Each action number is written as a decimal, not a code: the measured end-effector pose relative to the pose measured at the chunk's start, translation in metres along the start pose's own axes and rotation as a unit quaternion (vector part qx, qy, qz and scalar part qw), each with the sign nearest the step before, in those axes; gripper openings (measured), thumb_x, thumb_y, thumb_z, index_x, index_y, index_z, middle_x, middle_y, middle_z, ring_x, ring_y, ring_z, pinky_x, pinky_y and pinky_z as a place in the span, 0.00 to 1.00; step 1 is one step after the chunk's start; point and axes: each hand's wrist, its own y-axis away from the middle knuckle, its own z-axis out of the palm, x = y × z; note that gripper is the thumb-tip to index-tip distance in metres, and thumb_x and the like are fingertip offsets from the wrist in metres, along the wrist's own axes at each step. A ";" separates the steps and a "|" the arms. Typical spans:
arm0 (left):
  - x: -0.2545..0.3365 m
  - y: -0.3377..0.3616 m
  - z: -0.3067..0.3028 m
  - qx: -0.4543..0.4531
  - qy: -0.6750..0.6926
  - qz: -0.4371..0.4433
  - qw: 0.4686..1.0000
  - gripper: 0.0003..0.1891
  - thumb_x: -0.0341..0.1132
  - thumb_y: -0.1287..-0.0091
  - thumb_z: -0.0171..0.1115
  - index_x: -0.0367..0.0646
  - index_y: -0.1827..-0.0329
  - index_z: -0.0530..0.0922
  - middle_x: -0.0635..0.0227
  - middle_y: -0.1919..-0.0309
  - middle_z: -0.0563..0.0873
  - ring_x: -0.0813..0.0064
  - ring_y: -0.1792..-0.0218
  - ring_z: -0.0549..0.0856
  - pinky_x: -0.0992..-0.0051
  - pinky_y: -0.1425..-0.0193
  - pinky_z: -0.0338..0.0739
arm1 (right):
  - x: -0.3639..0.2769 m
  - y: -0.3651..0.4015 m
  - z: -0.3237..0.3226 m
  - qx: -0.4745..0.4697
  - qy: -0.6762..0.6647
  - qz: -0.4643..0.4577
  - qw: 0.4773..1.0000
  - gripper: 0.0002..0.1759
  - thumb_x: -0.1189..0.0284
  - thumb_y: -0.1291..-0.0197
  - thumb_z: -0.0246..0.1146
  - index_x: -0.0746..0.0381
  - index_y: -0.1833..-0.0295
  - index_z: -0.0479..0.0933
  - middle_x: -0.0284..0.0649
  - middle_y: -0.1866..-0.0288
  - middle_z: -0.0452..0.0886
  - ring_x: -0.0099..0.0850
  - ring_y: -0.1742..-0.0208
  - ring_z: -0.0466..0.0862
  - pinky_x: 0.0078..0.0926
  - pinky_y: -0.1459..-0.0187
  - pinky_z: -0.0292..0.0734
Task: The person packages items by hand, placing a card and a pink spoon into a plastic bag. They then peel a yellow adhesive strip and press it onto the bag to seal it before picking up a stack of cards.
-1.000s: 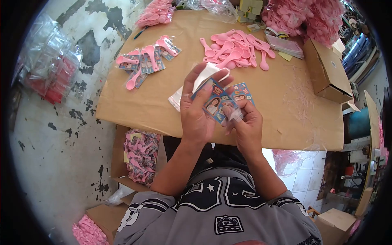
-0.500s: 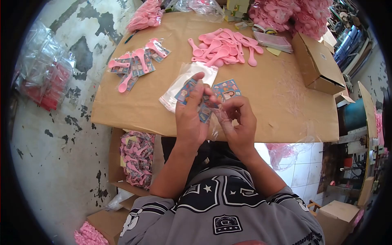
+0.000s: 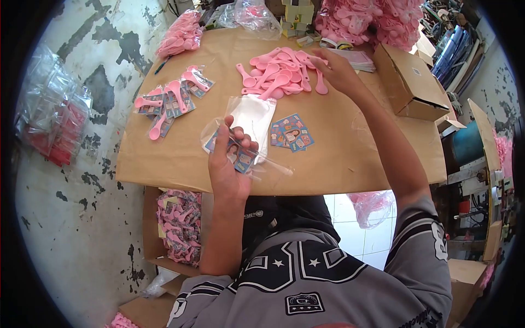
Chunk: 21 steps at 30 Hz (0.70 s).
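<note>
My left hand (image 3: 228, 169) is closed around a clear plastic bag (image 3: 270, 167) with a blue printed card (image 3: 240, 158) inside it. The bag's loose edge sticks out to the right of my fingers. My right hand (image 3: 338, 70) reaches over the right side of a pile of pink measuring spoons (image 3: 276, 72), thumb and fingers apart. A stack of clear bags (image 3: 254, 115) lies partly behind my left hand. Beside it on the brown-papered table (image 3: 344, 158) are a few more blue printed cards (image 3: 291, 133).
At the left lie several bagged spoons with cards (image 3: 174, 97). Full bags of pink spoons (image 3: 350, 22) stand at the back, and a cardboard box (image 3: 410, 82) sits at the right. Below the table's left edge, an open box (image 3: 179, 227) holds packed spoons.
My right hand has left the bag and moved forward and right to the spoon pile. My left hand keeps the bag and card, slightly lower and further left.
</note>
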 end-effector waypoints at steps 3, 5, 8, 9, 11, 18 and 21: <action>0.005 0.005 -0.002 0.004 -0.022 0.014 1.000 0.17 0.42 0.19 0.64 0.42 0.35 0.76 0.72 0.63 0.82 0.80 0.64 0.82 0.73 0.52 0.81 | 0.042 -0.036 0.030 -0.019 0.050 -0.027 0.998 0.37 0.46 0.24 0.61 0.67 0.28 0.76 0.59 0.34 0.83 0.53 0.34 0.83 0.44 0.32 0.76; 0.012 0.008 0.000 0.011 -0.035 0.028 0.999 0.17 0.41 0.18 0.63 0.41 0.35 0.76 0.72 0.63 0.81 0.81 0.64 0.80 0.75 0.52 0.81 | 0.054 -0.047 0.045 -0.023 0.095 -0.029 0.995 0.40 0.42 0.25 0.59 0.67 0.26 0.75 0.60 0.30 0.79 0.54 0.30 0.79 0.46 0.29 0.73; 0.014 0.007 -0.004 0.027 -0.044 0.046 0.998 0.17 0.40 0.18 0.63 0.42 0.34 0.76 0.72 0.63 0.81 0.81 0.63 0.80 0.75 0.52 0.81 | 0.064 -0.049 0.061 -0.046 0.134 0.000 0.990 0.36 0.48 0.22 0.59 0.68 0.25 0.73 0.60 0.29 0.78 0.55 0.28 0.77 0.42 0.26 0.70; 0.013 0.006 -0.006 0.030 -0.045 0.046 0.998 0.17 0.41 0.18 0.63 0.42 0.35 0.76 0.72 0.63 0.81 0.80 0.63 0.81 0.73 0.52 0.81 | 0.063 -0.045 0.066 -0.035 0.124 0.021 0.991 0.36 0.48 0.22 0.58 0.67 0.26 0.74 0.60 0.29 0.78 0.56 0.27 0.76 0.45 0.27 0.70; 0.009 0.001 -0.009 0.034 -0.040 0.046 0.998 0.18 0.42 0.19 0.64 0.41 0.35 0.76 0.70 0.64 0.83 0.78 0.64 0.82 0.71 0.53 0.81 | 0.049 -0.032 0.078 -0.011 0.108 0.063 0.992 0.35 0.47 0.22 0.57 0.66 0.27 0.75 0.62 0.30 0.78 0.57 0.27 0.76 0.50 0.28 0.71; 0.006 -0.004 -0.017 0.027 -0.042 0.021 0.999 0.17 0.41 0.18 0.63 0.41 0.35 0.76 0.72 0.63 0.82 0.80 0.63 0.81 0.74 0.51 0.81 | 0.004 -0.009 0.029 -0.054 0.023 0.091 0.994 0.27 0.59 0.21 0.59 0.68 0.29 0.75 0.54 0.40 0.86 0.45 0.41 0.86 0.37 0.38 0.79; 0.009 -0.009 -0.021 0.032 -0.039 0.025 0.998 0.17 0.41 0.19 0.64 0.41 0.36 0.76 0.70 0.63 0.83 0.78 0.64 0.83 0.71 0.53 0.81 | 0.007 -0.003 0.004 -0.116 0.073 0.127 0.982 0.24 0.62 0.22 0.61 0.67 0.30 0.76 0.49 0.46 0.88 0.37 0.50 0.88 0.34 0.48 0.81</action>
